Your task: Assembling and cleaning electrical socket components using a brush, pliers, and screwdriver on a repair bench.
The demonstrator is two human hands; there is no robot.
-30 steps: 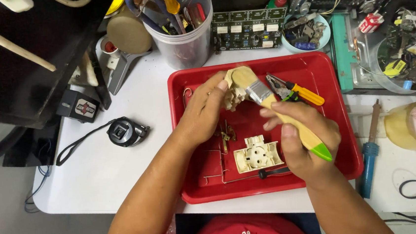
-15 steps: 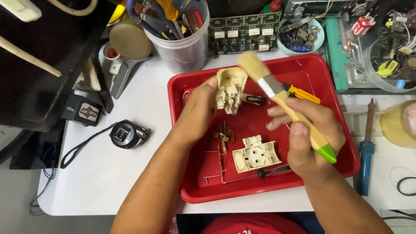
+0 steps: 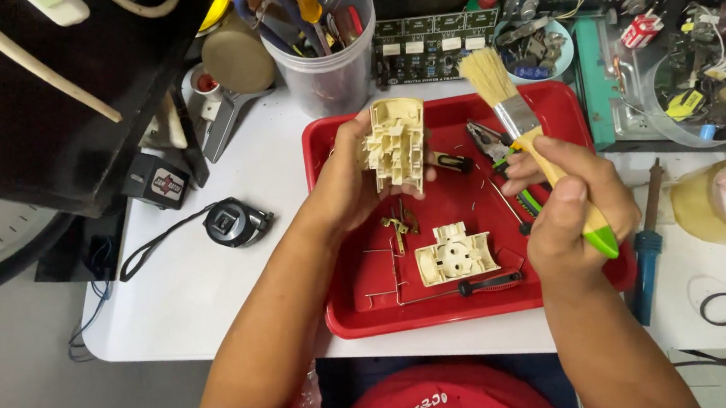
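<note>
Over the shallow red plastic tray on the white desk:

- Cream moulded-plastic socket housing, boxy w/ ribbed, compartmented inside facing up; held above tray's far-left part. Left hand: fingers curled shut round housing's lower end, thumb on its right side, forearm coming up from lower left.
- Flat paintbrush, pale bristles, metal ferrule, yellow wooden handle w/ green tip. Right hand: fingers wrapped tight round handle, bristles angled up-left, near housing but apart from it; green tip sticks out below the fist.
- Cream plastic socket faceplate, rounded-rect., round recess w/ holes; lies flat in tray centre.
- Small brass contact pieces, just left of faceplate.
- Slim screwdriver, black-and-red handle, lying at tray's near side.
- Pliers, yellow-green grips, tray's far-right, partly behind brush.
- Clear plastic tub of tools, beyond tray.
- Black tape measure w/ strap, left on desk.
- Roll of tan tape, far right.
</note>
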